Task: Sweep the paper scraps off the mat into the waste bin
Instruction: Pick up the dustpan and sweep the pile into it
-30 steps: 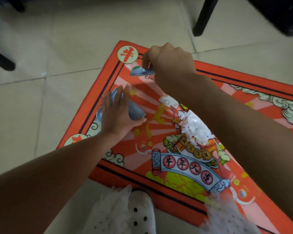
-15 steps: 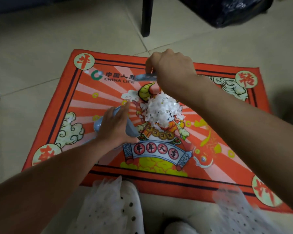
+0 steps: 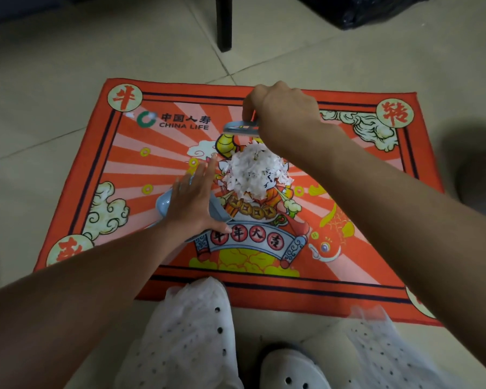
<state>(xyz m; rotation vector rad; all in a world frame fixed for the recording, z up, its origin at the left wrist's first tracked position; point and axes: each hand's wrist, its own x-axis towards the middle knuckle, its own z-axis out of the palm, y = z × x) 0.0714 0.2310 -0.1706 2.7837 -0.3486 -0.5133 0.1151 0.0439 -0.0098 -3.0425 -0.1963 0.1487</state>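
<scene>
A heap of white paper scraps (image 3: 254, 171) lies in the middle of a red printed mat (image 3: 101, 153) on the tiled floor. My left hand (image 3: 192, 202) presses flat on a light blue dustpan (image 3: 163, 204) just left of the heap, fingers stretched out over it. My right hand (image 3: 282, 113) is closed around a small blue brush (image 3: 240, 127) held just beyond the heap, at its far side. A black bin bag (image 3: 359, 8) shows at the top right edge, beyond the mat.
A dark furniture leg (image 3: 224, 22) stands on the tiles beyond the mat. Two white perforated clogs (image 3: 192, 336) (image 3: 291, 370) sit at the mat's near edge. A shadowed round shape (image 3: 480, 175) lies right of the mat.
The view has swung so the whole mat now shows. My left hand and the dustpan have come closer to the heap; my right hand with the brush stays just behind it.
</scene>
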